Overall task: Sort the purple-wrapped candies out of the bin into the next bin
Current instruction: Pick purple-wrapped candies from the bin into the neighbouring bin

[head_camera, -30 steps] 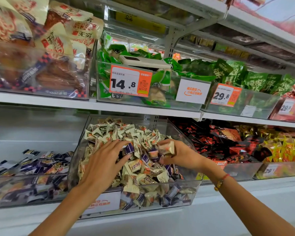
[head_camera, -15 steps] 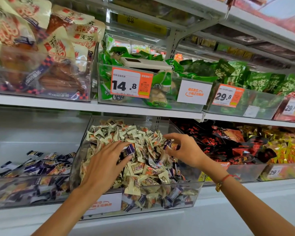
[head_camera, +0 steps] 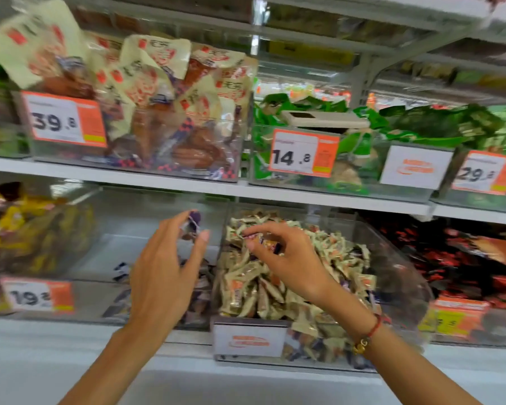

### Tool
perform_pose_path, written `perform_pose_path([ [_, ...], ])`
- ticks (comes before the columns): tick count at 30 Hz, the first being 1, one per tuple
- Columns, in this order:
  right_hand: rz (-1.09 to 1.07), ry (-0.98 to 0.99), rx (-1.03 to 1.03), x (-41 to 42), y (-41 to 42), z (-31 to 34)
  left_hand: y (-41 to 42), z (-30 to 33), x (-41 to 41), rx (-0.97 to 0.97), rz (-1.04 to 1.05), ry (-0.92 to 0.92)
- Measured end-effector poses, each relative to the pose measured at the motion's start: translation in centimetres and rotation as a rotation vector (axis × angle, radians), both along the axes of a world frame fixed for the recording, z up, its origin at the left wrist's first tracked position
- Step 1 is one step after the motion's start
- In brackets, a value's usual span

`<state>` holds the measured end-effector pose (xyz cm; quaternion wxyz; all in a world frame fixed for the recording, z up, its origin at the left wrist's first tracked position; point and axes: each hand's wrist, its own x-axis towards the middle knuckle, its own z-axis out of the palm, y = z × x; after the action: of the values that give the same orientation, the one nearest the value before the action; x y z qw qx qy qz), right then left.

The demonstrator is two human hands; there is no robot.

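A clear bin (head_camera: 403, 276) on the lower shelf is heaped with cream-wrapped candies (head_camera: 246, 282), with purple-wrapped ones mixed in. The clear bin to its left (head_camera: 108, 252) holds a low layer of purple-wrapped candies (head_camera: 120, 270). My left hand (head_camera: 164, 270) hovers above that left bin and pinches a purple-wrapped candy (head_camera: 194, 222) at its fingertips. My right hand (head_camera: 287, 258) is over the heap and pinches a purple-wrapped candy (head_camera: 268, 244) between thumb and fingers. The view is motion-blurred.
The upper shelf carries bins of cream-and-red snack packs (head_camera: 146, 92) and green packs (head_camera: 421, 121), with price tags on the fronts. A white device (head_camera: 324, 119) lies on the green packs. Red-and-black packs (head_camera: 462, 258) fill the bin on the right, yellow packs (head_camera: 27, 229) the far left.
The camera swung left. My left hand lifted out of the mixed bin with a purple candy and moved over the left bin. My right hand stayed on the heap, now pinching a purple candy.
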<state>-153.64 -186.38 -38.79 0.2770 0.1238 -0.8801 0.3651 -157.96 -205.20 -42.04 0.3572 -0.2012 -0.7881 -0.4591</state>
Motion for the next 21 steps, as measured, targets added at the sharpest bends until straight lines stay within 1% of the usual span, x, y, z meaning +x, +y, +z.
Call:
perform_pose_path([
  [2,0.051,0.035,0.059,-2.0,-3.2,-0.2,-2.3,-0.5,-1.8,0.055,0.089,-0.142],
  [5,0.054,0.051,0.267,-5.3,-7.0,-0.9,-4.2,-1.4,-4.3,0.065,0.109,-0.285],
  [7,0.064,-0.025,0.385,-7.3,-8.4,-1.6,-5.0,-2.1,-5.5,-0.013,0.116,-0.329],
  [10,0.068,-0.271,0.587,-8.8,-9.0,-2.2,-6.0,-3.5,-7.3,-0.203,0.053,-0.417],
  [11,0.048,-0.299,0.639,-8.5,-8.8,-2.1,-6.2,-3.8,-7.7,-0.268,0.011,-0.455],
  [12,0.032,-0.285,0.656,-7.8,-8.4,-2.0,-6.4,-4.2,-8.0,-0.343,-0.017,-0.477],
  [14,0.016,-0.212,0.632,-5.4,-6.9,-1.2,-6.2,-4.5,-8.3,-0.482,-0.021,-0.452],
  [16,-0.009,-0.147,0.597,-2.3,-4.7,-0.6,-5.6,-3.9,-7.9,-0.513,-0.013,-0.380],
  [19,-0.148,-0.091,0.483,2.1,0.4,0.0,-3.3,-2.1,-5.6,-0.389,0.003,-0.235],
  [21,-0.309,-0.069,0.367,4.1,4.9,0.0,-1.0,-0.9,-3.3,-0.298,-0.017,-0.137],
])
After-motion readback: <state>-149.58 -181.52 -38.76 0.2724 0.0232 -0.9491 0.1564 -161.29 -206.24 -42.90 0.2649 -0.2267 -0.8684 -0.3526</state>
